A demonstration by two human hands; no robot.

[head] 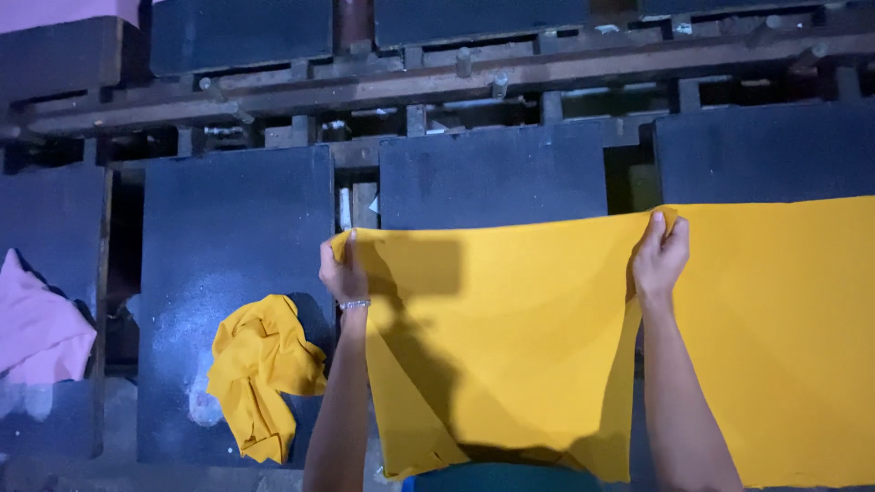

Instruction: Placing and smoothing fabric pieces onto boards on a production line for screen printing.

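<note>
Left hand: the left hand (342, 271) grips the top left corner of a yellow fabric panel (497, 346), fingers curled tight over the edge; a thin bracelet (355, 304) sits on the wrist.
Right hand: the right hand (660, 257) pinches the panel's top right corner, fingers closed on the cloth and the thumb side toward the camera.
Held panel: it hangs stretched flat between both hands, top edge nearly level, in front of the middle dark pallet (492, 178); its lower edge is ragged at the left.
Second yellow sheet: another yellow sheet (784, 337) lies flat to the right, partly behind the right forearm, over the right dark pallet (766, 150).
Crumpled piece: a bunched yellow garment (260, 369) rests on the left dark pallet (237, 228), just beside the left forearm.
Pink cloth: a pink cloth (36, 328) lies at the far left edge.
Frame: a wooden rail (437, 82) with bolts runs across behind the pallets.
</note>
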